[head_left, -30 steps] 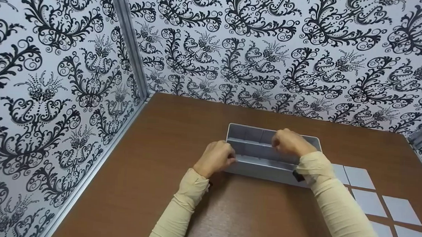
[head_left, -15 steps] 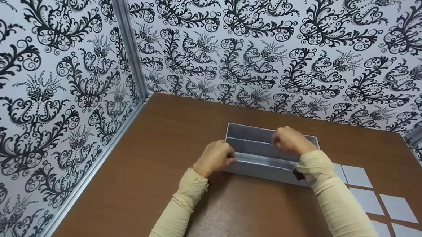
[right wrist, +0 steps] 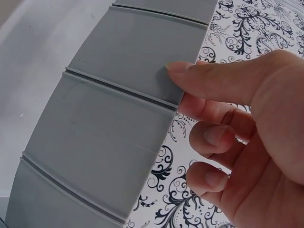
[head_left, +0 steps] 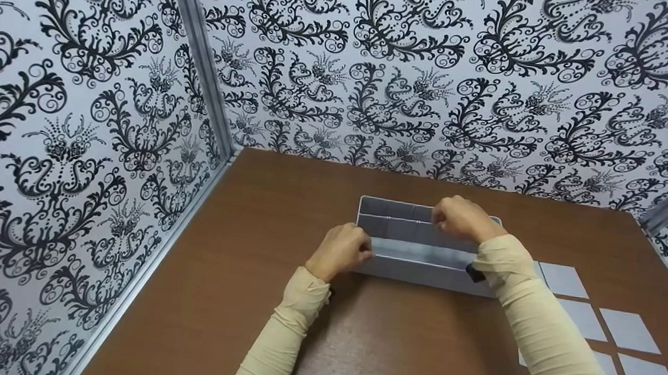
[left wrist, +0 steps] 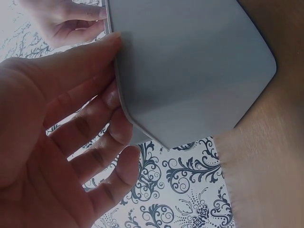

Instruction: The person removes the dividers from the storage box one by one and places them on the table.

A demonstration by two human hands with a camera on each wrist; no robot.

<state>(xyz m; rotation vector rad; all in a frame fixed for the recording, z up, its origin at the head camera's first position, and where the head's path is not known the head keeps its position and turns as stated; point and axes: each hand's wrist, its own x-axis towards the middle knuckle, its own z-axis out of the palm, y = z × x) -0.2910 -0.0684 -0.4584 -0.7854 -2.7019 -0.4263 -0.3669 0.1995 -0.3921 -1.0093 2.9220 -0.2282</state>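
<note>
A long grey plastic box point(head_left: 421, 276) stands on the table, its front outer wall toward me. At its front left corner my left hand point(head_left: 339, 252) pinches the rim; the left wrist view shows thumb and fingers on either side of the box wall point(left wrist: 190, 71). Inside runs a long grey divider panel point(head_left: 397, 229), lengthwise and close to the back wall. My right hand point(head_left: 463, 218) pinches its top edge. Up close in the right wrist view, the grooved divider point(right wrist: 99, 114) looks slightly bowed, thumb on the near face and index finger behind. The divider's right part is hidden by that hand.
Several flat pale square panels point(head_left: 629, 330) lie on the brown table point(head_left: 219, 296) right of the box, partly under my right forearm. Patterned walls point(head_left: 396, 82) enclose the table at the back and left, with a metal post point(head_left: 203, 66) in the corner.
My right hand has moved slightly up and back. The divider's top edge has shifted toward the box's back wall, showing more of the floor in front. The left hand stays at its corner.
</note>
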